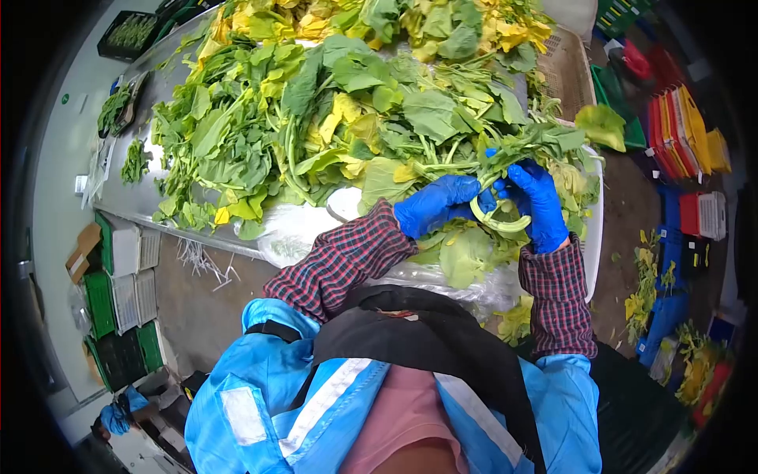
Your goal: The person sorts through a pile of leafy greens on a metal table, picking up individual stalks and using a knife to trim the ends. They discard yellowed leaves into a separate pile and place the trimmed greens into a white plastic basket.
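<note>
My left hand [442, 205], in a blue glove, is closed at the stems of a leafy green vegetable [505, 217] over the front right of the metal table. My right hand [539, 201], gloved in blue too, has its fingers curled round the same curved, pale green stem end. The vegetable's leaves stretch up and to the right. Beneath and beyond both hands lies a big heap of green and yellowing leafy vegetables [316, 118]. Loose leaves [466, 257] hang just below my hands, beside clear plastic [288, 233].
The metal table [134, 186] has a white rim [598, 229] at its right. A dark crate [128, 35] stands at the far left. Green and white crates [118, 300] are stacked lower left; blue crates [667, 308] and red and yellow bins [679, 130] line the right.
</note>
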The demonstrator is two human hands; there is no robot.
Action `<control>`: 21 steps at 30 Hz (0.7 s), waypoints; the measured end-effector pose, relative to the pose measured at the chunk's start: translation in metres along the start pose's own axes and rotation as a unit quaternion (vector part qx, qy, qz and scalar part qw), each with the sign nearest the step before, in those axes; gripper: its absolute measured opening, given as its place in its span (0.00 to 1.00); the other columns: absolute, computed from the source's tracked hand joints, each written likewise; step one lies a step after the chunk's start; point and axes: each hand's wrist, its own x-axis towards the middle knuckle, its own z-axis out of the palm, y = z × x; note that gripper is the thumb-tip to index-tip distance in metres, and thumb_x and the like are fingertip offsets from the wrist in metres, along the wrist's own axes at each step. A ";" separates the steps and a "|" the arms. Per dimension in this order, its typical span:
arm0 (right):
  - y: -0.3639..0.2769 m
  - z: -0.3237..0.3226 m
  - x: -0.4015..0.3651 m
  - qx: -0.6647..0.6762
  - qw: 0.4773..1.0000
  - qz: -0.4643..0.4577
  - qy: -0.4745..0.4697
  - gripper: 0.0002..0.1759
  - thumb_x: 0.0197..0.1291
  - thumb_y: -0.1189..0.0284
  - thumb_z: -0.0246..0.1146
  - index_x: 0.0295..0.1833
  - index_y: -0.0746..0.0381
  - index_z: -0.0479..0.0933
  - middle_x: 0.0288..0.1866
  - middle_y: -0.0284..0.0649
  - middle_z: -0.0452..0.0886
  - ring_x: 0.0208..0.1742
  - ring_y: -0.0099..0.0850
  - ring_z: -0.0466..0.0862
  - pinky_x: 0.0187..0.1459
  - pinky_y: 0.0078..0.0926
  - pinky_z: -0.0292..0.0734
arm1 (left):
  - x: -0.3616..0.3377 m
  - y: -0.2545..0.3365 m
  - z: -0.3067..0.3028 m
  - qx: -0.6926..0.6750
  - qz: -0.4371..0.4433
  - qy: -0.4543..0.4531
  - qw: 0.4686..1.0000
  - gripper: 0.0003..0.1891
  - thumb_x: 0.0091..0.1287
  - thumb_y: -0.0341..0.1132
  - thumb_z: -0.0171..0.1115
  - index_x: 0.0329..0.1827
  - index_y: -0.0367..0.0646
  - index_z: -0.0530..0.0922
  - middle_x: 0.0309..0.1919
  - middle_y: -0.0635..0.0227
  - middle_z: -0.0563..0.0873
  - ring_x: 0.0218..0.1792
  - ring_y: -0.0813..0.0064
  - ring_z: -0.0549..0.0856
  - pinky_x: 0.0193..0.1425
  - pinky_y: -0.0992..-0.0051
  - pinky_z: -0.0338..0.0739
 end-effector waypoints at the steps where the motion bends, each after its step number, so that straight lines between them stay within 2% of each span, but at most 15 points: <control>1: 0.003 0.003 0.002 0.043 0.999 0.024 0.015 0.15 0.57 0.68 0.61 0.46 0.68 0.75 0.38 0.39 0.80 0.32 0.24 0.79 0.37 0.19 0.75 | 0.000 0.000 0.001 -0.049 0.008 0.013 0.999 0.16 0.67 0.40 0.51 0.48 0.36 0.75 0.45 0.62 0.80 0.50 0.67 0.78 0.61 0.66 0.68; 2: 0.008 0.004 0.004 0.042 0.999 0.026 0.011 0.15 0.57 0.68 0.61 0.46 0.68 0.75 0.38 0.39 0.80 0.32 0.24 0.79 0.37 0.19 0.75 | -0.001 0.000 0.000 -0.099 0.015 0.026 0.995 0.17 0.67 0.40 0.50 0.51 0.35 0.73 0.47 0.60 0.80 0.50 0.66 0.78 0.61 0.64 0.68; 3: 0.014 0.008 0.007 0.054 0.997 0.042 0.035 0.15 0.58 0.68 0.60 0.46 0.67 0.75 0.38 0.39 0.81 0.31 0.24 0.80 0.35 0.18 0.76 | -0.001 -0.010 -0.025 -0.128 0.022 -0.007 0.992 0.20 0.68 0.39 0.49 0.56 0.34 0.69 0.51 0.58 0.78 0.52 0.63 0.78 0.60 0.60 0.70; 5: 0.014 0.012 0.012 0.063 0.995 0.053 0.058 0.14 0.59 0.69 0.59 0.47 0.66 0.75 0.38 0.39 0.81 0.30 0.24 0.81 0.33 0.18 0.77 | -0.005 -0.013 -0.030 -0.139 0.014 -0.017 0.990 0.21 0.68 0.40 0.49 0.58 0.33 0.68 0.52 0.58 0.77 0.52 0.62 0.78 0.58 0.59 0.71; 7: 0.007 0.015 0.010 0.080 0.994 0.068 0.027 0.13 0.60 0.68 0.59 0.47 0.65 0.75 0.38 0.39 0.81 0.30 0.24 0.81 0.29 0.17 0.76 | -0.010 -0.018 -0.034 -0.146 -0.006 -0.035 0.989 0.23 0.68 0.41 0.48 0.60 0.33 0.65 0.54 0.57 0.75 0.53 0.61 0.78 0.53 0.59 0.75; 10: 0.015 0.010 0.018 0.101 0.993 0.058 0.000 0.12 0.60 0.68 0.59 0.46 0.63 0.74 0.37 0.38 0.81 0.28 0.24 0.81 0.26 0.16 0.76 | -0.012 -0.022 -0.039 -0.195 -0.019 -0.057 0.979 0.23 0.69 0.41 0.48 0.60 0.34 0.65 0.54 0.57 0.75 0.52 0.61 0.78 0.52 0.59 0.76; 12: 0.022 0.009 0.023 0.072 0.995 -0.004 0.068 0.12 0.61 0.68 0.59 0.47 0.61 0.74 0.37 0.36 0.80 0.29 0.23 0.80 0.27 0.16 0.75 | -0.012 -0.022 -0.038 -0.197 -0.022 -0.048 0.979 0.22 0.69 0.40 0.48 0.61 0.34 0.65 0.55 0.57 0.75 0.52 0.60 0.78 0.52 0.58 0.76; 15: 0.015 0.029 0.021 0.061 0.993 -0.008 0.101 0.13 0.60 0.68 0.60 0.50 0.59 0.73 0.35 0.32 0.79 0.32 0.20 0.79 0.30 0.16 0.74 | -0.011 -0.024 -0.041 -0.242 -0.022 -0.035 0.969 0.22 0.69 0.40 0.48 0.60 0.33 0.65 0.54 0.56 0.75 0.52 0.60 0.78 0.53 0.57 0.76; 16: 0.015 0.032 0.021 0.065 0.991 -0.016 0.112 0.13 0.60 0.68 0.60 0.50 0.59 0.73 0.35 0.30 0.79 0.33 0.20 0.78 0.31 0.15 0.74 | -0.012 -0.023 -0.041 -0.184 -0.025 -0.025 0.982 0.22 0.69 0.40 0.48 0.60 0.33 0.66 0.54 0.56 0.76 0.52 0.62 0.78 0.54 0.59 0.75; 17: 0.015 0.030 0.022 0.098 0.992 -0.019 0.078 0.14 0.60 0.67 0.60 0.50 0.58 0.73 0.36 0.28 0.79 0.34 0.20 0.78 0.32 0.16 0.73 | -0.013 -0.024 -0.040 -0.126 -0.028 -0.015 0.992 0.21 0.69 0.40 0.48 0.59 0.33 0.67 0.53 0.56 0.76 0.53 0.63 0.78 0.55 0.60 0.74; 18: 0.020 0.023 0.023 0.098 0.992 -0.018 0.078 0.14 0.60 0.67 0.60 0.50 0.58 0.73 0.36 0.28 0.79 0.34 0.20 0.78 0.32 0.16 0.73 | -0.013 -0.025 -0.038 -0.126 -0.028 -0.015 0.991 0.21 0.69 0.40 0.48 0.59 0.33 0.67 0.53 0.56 0.76 0.53 0.63 0.78 0.55 0.60 0.74; 20: 0.024 0.022 0.025 0.087 0.989 -0.090 0.079 0.15 0.61 0.65 0.59 0.52 0.59 0.74 0.38 0.29 0.80 0.35 0.18 0.77 0.34 0.16 0.73 | -0.011 -0.022 -0.031 -0.062 -0.017 0.077 0.995 0.19 0.69 0.39 0.48 0.57 0.33 0.69 0.51 0.57 0.77 0.51 0.65 0.79 0.55 0.64 0.75; 21: 0.020 0.019 0.022 0.011 0.994 -0.041 0.099 0.17 0.64 0.64 0.56 0.53 0.62 0.75 0.42 0.34 0.80 0.38 0.22 0.79 0.40 0.18 0.74 | -0.010 -0.020 -0.030 -0.101 0.025 0.116 0.988 0.17 0.69 0.37 0.49 0.53 0.32 0.72 0.47 0.59 0.79 0.47 0.68 0.81 0.53 0.68 0.77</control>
